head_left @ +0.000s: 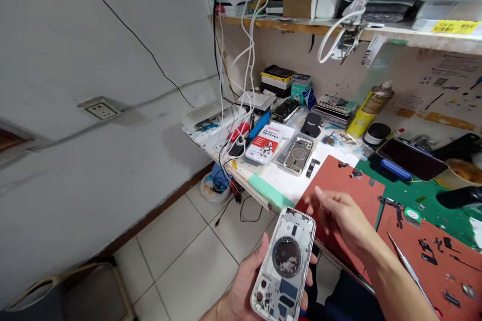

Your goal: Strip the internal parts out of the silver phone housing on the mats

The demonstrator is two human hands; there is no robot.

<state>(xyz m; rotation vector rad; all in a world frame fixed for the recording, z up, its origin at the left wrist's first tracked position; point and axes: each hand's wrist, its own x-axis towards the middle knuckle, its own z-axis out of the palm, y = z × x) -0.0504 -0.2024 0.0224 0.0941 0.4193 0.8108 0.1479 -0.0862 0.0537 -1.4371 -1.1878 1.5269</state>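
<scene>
Smartphone rear housing, a gutted shell with a rounded, polished silver frame and a circular recess, is gripped in the left hand, its fingers curled around the edges, just off the bench edge. The right hand hangs open and empty over a red rubbery mat dotted with small metal parts; slender steel tweezers lie nearby, and a second silver housing rests on the white bench top.
</scene>
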